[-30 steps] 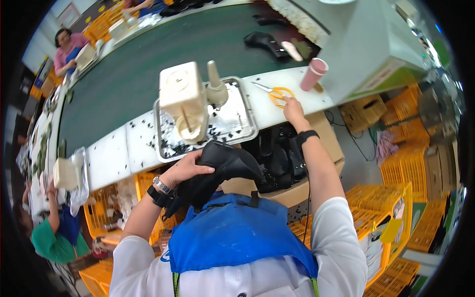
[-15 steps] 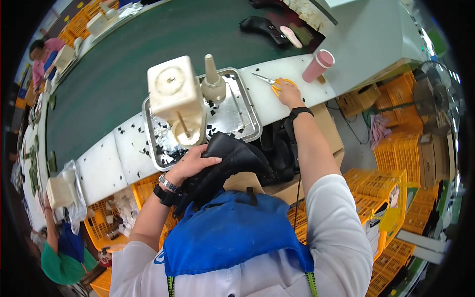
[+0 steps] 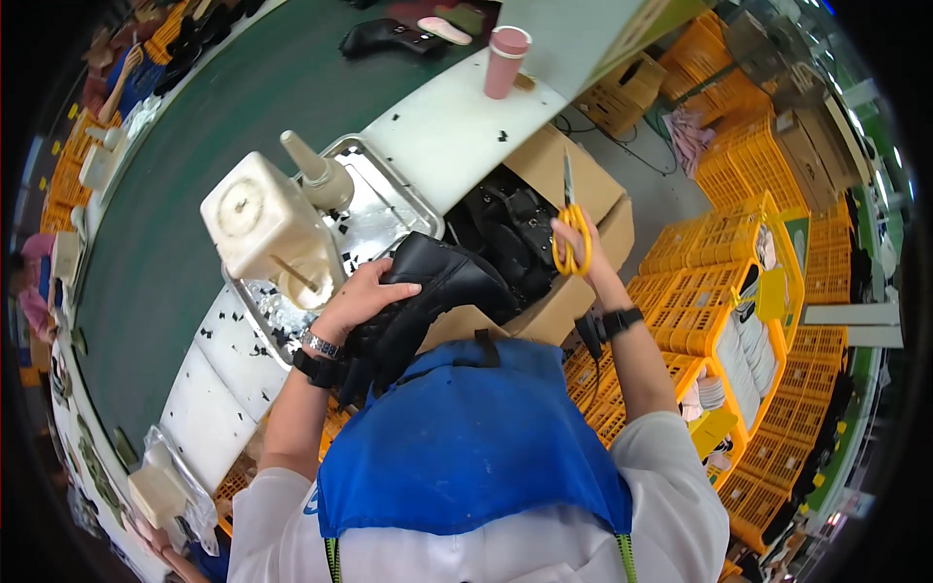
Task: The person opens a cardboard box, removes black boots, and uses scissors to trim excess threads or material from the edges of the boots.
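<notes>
My left hand is closed on a black boot, thumb lying over its leather, and holds it against the front of my blue apron. My right hand grips scissors by their yellow handles, the blades pointing away from me. The scissors are over the right side of an open cardboard box with more black boots inside. Left of the held boot lies a metal tray strewn with small black scraps. On it stand a white square container and a pale cone-topped bottle.
A pink cup stands on the white worktop. Beyond runs a green conveyor belt carrying another black boot. Orange crates crowd my right side. Other people work at the far left.
My right hand has lifted the scissors off the white worktop and brought them nearer, over the box. The view has turned to the right. My left hand still holds the boot.
</notes>
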`<action>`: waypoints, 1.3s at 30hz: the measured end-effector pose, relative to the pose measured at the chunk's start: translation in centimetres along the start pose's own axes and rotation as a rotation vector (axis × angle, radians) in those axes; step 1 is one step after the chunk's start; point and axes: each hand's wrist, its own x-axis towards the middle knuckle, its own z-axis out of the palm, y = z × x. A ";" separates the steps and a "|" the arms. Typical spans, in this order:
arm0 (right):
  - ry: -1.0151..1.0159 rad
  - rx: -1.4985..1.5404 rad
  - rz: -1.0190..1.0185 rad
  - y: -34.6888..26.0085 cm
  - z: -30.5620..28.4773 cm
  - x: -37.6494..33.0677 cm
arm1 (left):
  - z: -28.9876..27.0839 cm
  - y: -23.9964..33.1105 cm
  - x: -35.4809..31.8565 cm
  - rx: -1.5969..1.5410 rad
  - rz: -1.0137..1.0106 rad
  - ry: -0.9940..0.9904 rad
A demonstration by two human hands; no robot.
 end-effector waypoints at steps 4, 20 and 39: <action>-0.174 -0.171 -0.184 0.9 -3.8 -8.1 | 2.4 2.8 2.9 0.228 0.068 -0.087; -0.336 -0.303 -0.212 1.5 -4.0 -15.1 | 7.5 4.7 6.1 0.458 0.098 -0.206; -0.421 -0.200 -0.138 1.3 -3.1 -15.5 | 7.5 4.8 6.0 0.457 0.124 -0.282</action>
